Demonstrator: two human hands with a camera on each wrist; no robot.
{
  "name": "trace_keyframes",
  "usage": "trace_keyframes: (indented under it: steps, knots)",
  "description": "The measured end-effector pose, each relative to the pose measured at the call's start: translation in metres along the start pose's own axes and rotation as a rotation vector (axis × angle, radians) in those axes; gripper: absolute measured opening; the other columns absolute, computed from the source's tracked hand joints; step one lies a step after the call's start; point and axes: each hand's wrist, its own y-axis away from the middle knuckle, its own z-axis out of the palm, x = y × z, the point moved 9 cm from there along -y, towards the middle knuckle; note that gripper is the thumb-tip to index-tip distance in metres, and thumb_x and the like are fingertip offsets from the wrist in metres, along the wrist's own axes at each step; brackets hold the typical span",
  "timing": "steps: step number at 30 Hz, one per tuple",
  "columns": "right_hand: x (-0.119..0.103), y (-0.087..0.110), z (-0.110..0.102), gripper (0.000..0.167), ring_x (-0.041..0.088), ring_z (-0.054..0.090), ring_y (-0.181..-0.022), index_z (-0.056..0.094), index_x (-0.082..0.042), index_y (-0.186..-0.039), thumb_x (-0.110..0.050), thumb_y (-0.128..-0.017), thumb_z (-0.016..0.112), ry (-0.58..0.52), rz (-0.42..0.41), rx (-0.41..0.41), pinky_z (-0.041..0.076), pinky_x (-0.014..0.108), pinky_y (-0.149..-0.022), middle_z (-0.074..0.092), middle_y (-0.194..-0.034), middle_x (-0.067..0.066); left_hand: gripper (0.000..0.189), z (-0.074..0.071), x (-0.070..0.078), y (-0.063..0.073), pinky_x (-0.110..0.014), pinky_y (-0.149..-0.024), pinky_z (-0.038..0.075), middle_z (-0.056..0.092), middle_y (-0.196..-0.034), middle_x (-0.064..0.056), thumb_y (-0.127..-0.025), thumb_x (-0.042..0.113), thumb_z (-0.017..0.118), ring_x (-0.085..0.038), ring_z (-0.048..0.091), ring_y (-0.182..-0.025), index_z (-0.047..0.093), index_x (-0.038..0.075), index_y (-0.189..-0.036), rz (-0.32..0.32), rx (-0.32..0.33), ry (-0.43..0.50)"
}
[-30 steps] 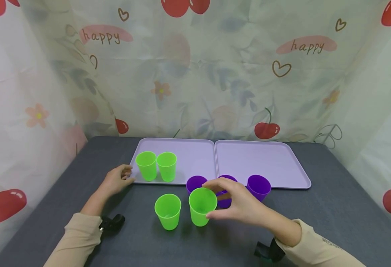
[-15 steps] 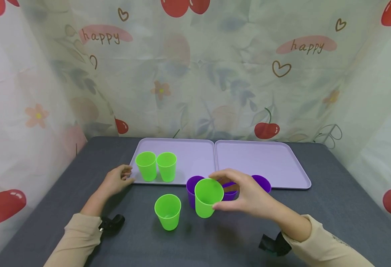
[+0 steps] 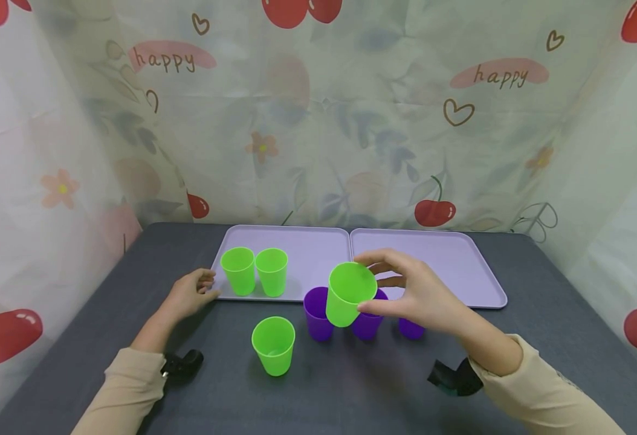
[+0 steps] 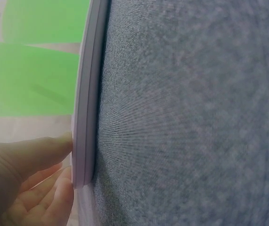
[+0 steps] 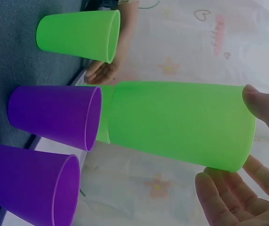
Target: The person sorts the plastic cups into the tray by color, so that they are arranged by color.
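My right hand pinches a green plastic cup near its rim, thumb on one side and fingers on the other. The cup hangs upright, slightly tilted, above the row of purple cups, and partly covers them in the head view. At the front left corner of the left lilac tray, my left hand grips the edge between thumb and curled fingers. Two green cups stand side by side on that tray's left part. Another green cup stands on the table in front.
A second lilac tray lies against the first one's right side. Three purple cups stand in a line along the trays' front edge. The table has a dark grey cloth, and a printed curtain encloses the back and sides.
My right hand has lifted the green cup off the table and carried it up, away from me and to the right, over the purple cups. The left hand has stayed put.
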Motion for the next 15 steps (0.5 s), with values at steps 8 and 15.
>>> trace_keyframes:
  steps: [8,15]
  knots:
    - [0.007,-0.007,-0.009,0.058,0.016,0.062,-0.103,0.056,-0.013,-0.122,-0.015,-0.07,0.081,-0.005,0.033,0.012,0.054,0.022,-0.088,0.061,-0.121,0.001,0.044,0.0,-0.001,0.0,-0.05,-0.093,0.048,0.056,-0.119,-0.031,-0.088,0.01,0.061,-0.042,0.056,-0.11,0.048,-0.012,-0.124,0.007,0.012,-0.006]
    - [0.014,-0.018,-0.013,0.058,0.02,0.06,-0.105,0.056,-0.013,-0.123,-0.018,-0.071,0.081,0.008,0.049,0.016,0.053,0.026,-0.09,0.061,-0.122,0.002,0.043,-0.001,-0.001,0.0,-0.051,-0.093,0.047,0.057,-0.117,-0.031,-0.087,0.01,0.061,-0.042,0.056,-0.109,0.049,-0.011,-0.123,0.014,0.016,-0.01]
